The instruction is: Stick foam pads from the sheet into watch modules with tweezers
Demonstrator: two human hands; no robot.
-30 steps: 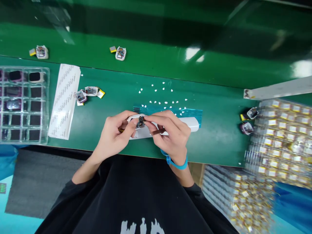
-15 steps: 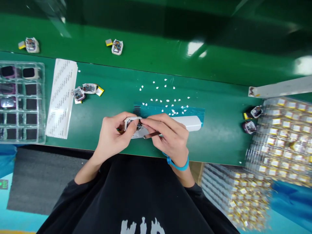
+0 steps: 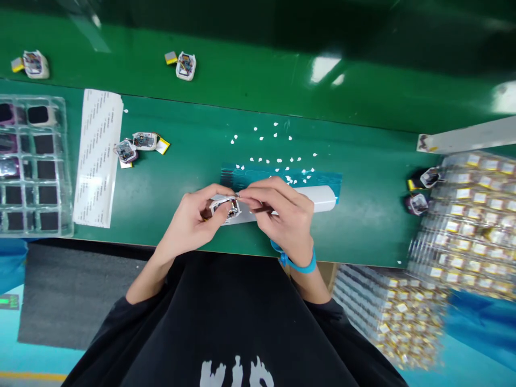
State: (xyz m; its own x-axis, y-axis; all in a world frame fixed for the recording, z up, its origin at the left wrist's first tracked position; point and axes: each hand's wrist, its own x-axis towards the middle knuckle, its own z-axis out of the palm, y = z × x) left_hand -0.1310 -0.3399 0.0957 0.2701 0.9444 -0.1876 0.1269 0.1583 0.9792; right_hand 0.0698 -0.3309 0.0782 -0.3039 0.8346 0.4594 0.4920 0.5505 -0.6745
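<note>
My left hand [image 3: 199, 217] grips an open white smartwatch case [image 3: 233, 208], its thumb over the circuit parts inside. My right hand [image 3: 284, 212] is closed, with a slim dark tool that looks like tweezers [image 3: 263, 209] lying across its fingers. Its thumb and fingertips meet at the upper right edge of the case; whether they pinch something small there is hidden. Under both hands lies a curled white sheet [image 3: 318, 199], on a blue translucent strip [image 3: 338, 183]. Many small white round stickers [image 3: 279, 160] are scattered just beyond the hands.
To the left are a printed white sheet [image 3: 97, 161], two opened watch cases [image 3: 145, 141] with batteries, and a clear tray [image 3: 66, 177] of watches. Two more cases sit on the green ledge behind. Stacked trays [image 3: 463, 215] and two dark cases [image 3: 417, 204] stand at right.
The watch case has tilted and shifted slightly right in my left hand. My right fingertips have risen to its upper edge, and the tool has drawn back beneath my fingers. The view has moved slightly.
</note>
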